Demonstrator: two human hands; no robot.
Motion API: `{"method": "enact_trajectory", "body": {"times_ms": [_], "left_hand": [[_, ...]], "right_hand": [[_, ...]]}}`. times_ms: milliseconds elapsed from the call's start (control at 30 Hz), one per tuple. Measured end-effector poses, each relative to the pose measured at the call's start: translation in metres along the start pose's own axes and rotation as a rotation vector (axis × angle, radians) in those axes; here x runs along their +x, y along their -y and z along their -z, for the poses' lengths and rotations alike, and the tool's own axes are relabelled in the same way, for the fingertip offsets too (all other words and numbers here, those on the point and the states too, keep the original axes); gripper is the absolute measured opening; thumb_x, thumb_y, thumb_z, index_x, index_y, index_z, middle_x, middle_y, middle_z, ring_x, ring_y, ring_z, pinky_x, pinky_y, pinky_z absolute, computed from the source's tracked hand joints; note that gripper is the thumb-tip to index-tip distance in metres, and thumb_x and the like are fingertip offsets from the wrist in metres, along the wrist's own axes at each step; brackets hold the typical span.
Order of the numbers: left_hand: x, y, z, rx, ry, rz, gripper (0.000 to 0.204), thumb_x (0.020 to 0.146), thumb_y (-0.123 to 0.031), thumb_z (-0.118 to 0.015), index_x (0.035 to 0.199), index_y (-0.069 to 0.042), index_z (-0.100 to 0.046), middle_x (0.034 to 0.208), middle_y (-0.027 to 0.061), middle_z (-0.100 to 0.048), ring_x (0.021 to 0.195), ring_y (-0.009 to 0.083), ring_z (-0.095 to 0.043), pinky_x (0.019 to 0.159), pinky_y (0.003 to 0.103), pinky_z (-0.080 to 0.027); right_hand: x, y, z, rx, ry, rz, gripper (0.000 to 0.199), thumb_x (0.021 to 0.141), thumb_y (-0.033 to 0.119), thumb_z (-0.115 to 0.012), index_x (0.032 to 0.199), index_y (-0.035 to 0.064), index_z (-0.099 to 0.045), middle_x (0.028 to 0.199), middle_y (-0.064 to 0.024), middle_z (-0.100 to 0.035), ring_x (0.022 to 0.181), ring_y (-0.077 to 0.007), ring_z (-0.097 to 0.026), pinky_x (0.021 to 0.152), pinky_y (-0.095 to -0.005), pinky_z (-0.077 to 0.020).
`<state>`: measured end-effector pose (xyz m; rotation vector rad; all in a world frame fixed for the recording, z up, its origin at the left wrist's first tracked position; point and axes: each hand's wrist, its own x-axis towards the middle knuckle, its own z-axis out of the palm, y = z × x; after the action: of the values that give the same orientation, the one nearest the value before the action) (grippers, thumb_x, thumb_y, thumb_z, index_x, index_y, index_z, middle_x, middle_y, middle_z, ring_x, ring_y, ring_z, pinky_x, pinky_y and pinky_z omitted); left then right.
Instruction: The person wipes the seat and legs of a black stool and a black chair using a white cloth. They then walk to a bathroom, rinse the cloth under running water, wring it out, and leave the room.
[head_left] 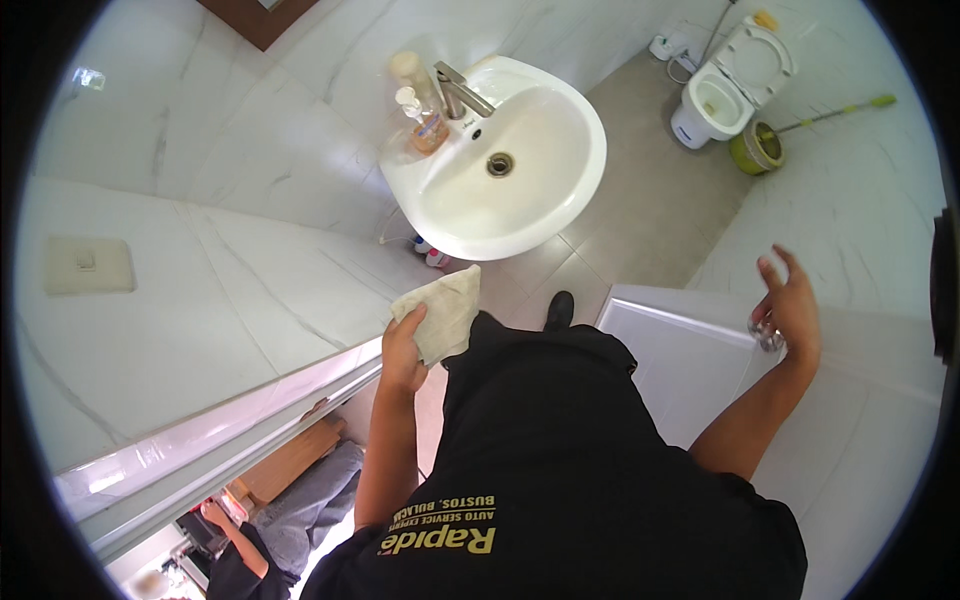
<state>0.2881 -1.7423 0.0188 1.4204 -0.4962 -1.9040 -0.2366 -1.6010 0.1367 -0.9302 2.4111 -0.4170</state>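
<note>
My left hand [402, 350] is closed on a crumpled beige cloth [447, 308], held up in front of my chest just below the white wash basin [565, 210]. My right hand [795, 305] is raised at the right with its fingers spread, the palm against a small chrome knob [768, 338] on the white marbled wall. The knob is partly hidden by the hand. I wear a black shirt, and one black shoe [560, 310] shows on the grey floor tiles.
A chrome faucet [460, 92] and a pump soap bottle [428, 122] stand on the basin's back edge. A white toilet [730, 90] and a green bucket [757, 148] are at the far right. A white tray [680, 350] lies below. Another person [240, 550] crouches beyond the door frame [230, 430].
</note>
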Motion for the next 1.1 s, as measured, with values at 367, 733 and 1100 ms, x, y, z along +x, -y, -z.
{"method": "enact_trajectory", "body": {"times_ms": [367,733,1100], "left_hand": [[0.149,-0.024,-0.088,-0.229,0.041,0.054,0.042,0.100,-0.021,-0.062,0.134,0.004,-0.057,0.126,0.0187,-0.068,0.112,0.0330,-0.070,0.100,0.047,-0.056],[0.305,-0.002,-0.153,-0.015,0.206,0.250,0.036,0.097,-0.030,-0.066,0.126,-0.009,-0.063,0.113,0.0103,-0.071,0.102,0.0278,-0.071,0.090,0.045,-0.058],[0.349,-0.022,-0.198,-0.052,0.200,0.087,0.034,0.102,-0.032,-0.058,0.125,-0.008,-0.064,0.110,0.0081,-0.072,0.094,0.0250,-0.073,0.081,0.044,-0.060]], "right_hand": [[0.158,0.291,-0.122,0.266,0.045,0.630,0.036,0.099,0.027,-0.065,0.129,0.0066,-0.064,0.082,-0.0156,-0.073,0.076,-0.0279,-0.070,0.074,-0.0396,-0.0540],[0.251,0.394,-0.269,-0.147,0.230,0.895,0.048,0.094,0.035,-0.063,0.124,-0.0031,-0.061,0.116,-0.0254,-0.067,0.110,-0.0409,-0.066,0.091,-0.0513,-0.0552],[0.278,0.391,-0.260,-0.225,0.275,1.163,0.032,0.101,0.026,-0.055,0.114,-0.0037,-0.055,0.111,-0.0247,-0.063,0.096,-0.0418,-0.070,0.079,-0.0490,-0.0599]]}}
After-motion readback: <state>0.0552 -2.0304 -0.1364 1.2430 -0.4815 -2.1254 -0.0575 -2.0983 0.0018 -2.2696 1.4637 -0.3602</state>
